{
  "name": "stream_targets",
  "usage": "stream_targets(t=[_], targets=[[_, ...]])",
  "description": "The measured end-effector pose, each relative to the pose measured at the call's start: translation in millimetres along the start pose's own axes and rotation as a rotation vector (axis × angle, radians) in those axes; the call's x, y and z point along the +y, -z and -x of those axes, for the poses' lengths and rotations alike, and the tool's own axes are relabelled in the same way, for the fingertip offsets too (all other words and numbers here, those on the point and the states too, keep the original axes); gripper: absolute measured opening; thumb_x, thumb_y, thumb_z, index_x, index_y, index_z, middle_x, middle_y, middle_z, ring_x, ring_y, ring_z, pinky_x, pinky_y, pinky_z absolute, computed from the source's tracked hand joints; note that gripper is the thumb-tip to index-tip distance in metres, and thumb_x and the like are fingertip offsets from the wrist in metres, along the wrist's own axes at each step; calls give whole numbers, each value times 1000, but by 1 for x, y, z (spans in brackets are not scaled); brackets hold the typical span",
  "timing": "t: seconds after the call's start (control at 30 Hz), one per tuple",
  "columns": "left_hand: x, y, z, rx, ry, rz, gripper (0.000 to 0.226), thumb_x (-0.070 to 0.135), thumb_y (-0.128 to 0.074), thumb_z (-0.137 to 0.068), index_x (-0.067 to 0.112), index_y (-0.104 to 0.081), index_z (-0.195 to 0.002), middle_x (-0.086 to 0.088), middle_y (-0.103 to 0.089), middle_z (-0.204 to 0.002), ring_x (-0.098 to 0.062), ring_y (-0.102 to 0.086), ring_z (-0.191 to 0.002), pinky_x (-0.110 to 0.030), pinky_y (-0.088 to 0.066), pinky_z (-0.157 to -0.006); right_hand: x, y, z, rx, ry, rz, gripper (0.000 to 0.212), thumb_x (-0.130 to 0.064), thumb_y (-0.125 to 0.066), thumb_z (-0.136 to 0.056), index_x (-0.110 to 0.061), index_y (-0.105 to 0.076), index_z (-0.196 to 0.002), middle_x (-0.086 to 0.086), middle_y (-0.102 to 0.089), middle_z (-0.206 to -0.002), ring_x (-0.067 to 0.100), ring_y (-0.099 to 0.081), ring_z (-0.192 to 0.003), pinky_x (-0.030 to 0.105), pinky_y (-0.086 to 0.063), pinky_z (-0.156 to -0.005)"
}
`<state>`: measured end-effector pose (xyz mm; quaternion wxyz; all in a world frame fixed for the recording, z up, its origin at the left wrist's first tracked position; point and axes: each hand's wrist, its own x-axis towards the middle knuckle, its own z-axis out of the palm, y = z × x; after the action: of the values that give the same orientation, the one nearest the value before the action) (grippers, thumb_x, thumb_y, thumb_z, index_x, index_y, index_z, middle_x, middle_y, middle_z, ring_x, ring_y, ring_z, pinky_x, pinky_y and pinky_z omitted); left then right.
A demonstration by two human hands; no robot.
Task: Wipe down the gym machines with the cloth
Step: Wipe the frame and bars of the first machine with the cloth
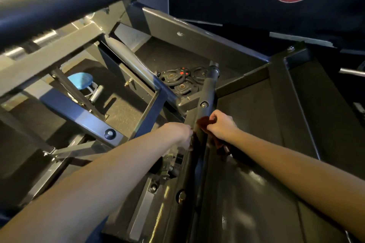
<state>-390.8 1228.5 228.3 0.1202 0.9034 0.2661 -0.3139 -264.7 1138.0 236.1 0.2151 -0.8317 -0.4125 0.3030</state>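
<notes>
We are leaning over one grey steel gym machine frame (197, 37), its beams crossing below us. One thick black bar (59, 6) is passing close to us at upper left. One black round metal tube (207, 89) is sloping up the middle, with a bare dark panel spreading to its right.

Our two hands are meeting on the tube. Our right hand (221, 124) is curling its fingers round the one dark red cloth (205, 122), bunching it against the tube. Our left hand (181, 134) is reaching the tube's left edge with its fingertips hidden, so we cannot tell its grip.

Three black weight plates (178, 80) are lying on the floor inside the frame's bay, just beyond the tube. One blue rounded object (81, 81) is sitting among the beams at left.
</notes>
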Motion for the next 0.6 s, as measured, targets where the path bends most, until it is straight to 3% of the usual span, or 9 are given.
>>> stream_targets(t=[0.1, 0.17, 0.23, 0.3, 0.37, 0.47, 0.53, 0.6], targets=[[12, 26, 28, -40, 73, -13, 42, 36, -54, -97, 12, -54, -132, -5, -57, -115, -24, -56, -109, -33, -44, -84, -14, 22, 23, 41, 66, -103, 25, -17, -60, -92, -19, -53, -116, 3, -59, -111, 20, -59, -103, 38, -50, -93], [14, 40, 57, 19, 110, 27, 36, 37, -53, -97, 14, -59, -124, 0, -59, -102, -20, -59, -100, -33, -46, -83, -22, 31, 45, 43, 132, -155, 28, -16, -60, -93, -20, -52, -119, -2, -56, -108, 15, -58, -98, 32, -52, -86], [16, 47, 95, 124, 143, 23, 34, 37, -51, -97, 16, -62, -121, 1, -60, -102, -19, -59, -99, -35, -48, -88, -28, 34, 67, 46, 205, -209, 29, -15, -60, -93, -22, -52, -120, -8, -52, -100, 6, -55, -86, 21, -49, -72], [21, 43, 139, 298, 190, -29, 36, 40, -49, -99, 14, -62, -119, -3, -61, -110, -23, -59, -105, -38, -48, -91, -37, 32, 90, 73, 296, -265, 27, -14, -61, -92, -23, -54, -116, -8, -56, -100, 3, -55, -83, 19, -48, -71], [32, 27, 185, 493, 236, -8, 35, 39, -46, -100, 13, -62, -118, -5, -59, -114, -24, -57, -108, -39, -47, -91, -51, 26, 118, 73, 406, -307, 25, -15, -63, -90, -27, -55, -111, -5, -60, -106, 9, -60, -91, 24, -53, -80], [51, -12, 254, 766, 332, 111, 29, 33, -44, -101, 13, -63, -109, -3, -59, -106, -20, -56, -102, -40, -47, -89, -74, 16, 166, 43, 624, -303, 25, -16, -64, -90, -30, -53, -108, -14, -58, -97, -3, -56, -86, 5, -43, -64], [59, -43, 298, 960, 448, 166, 26, 28, -45, -100, 12, -65, -103, -2, -62, -101, -19, -59, -98, -41, -48, -85, -88, 12, 198, 27, 751, -293, 25, -17, -64, -90, -33, -53, -106, -18, -56, -95, -10, -51, -84, 2, -40, -59], [64, -73, 342, 1146, 561, 240, 23, 23, -49, -99, 14, -67, -108, 1, -65, -106, -18, -59, -104, -38, -48, -91, -100, 8, 227, -9, 847, -293, 26, -19, -63, -90, -36, -52, -107, -16, -56, -101, -9, -51, -88, 5, -39, -64]])
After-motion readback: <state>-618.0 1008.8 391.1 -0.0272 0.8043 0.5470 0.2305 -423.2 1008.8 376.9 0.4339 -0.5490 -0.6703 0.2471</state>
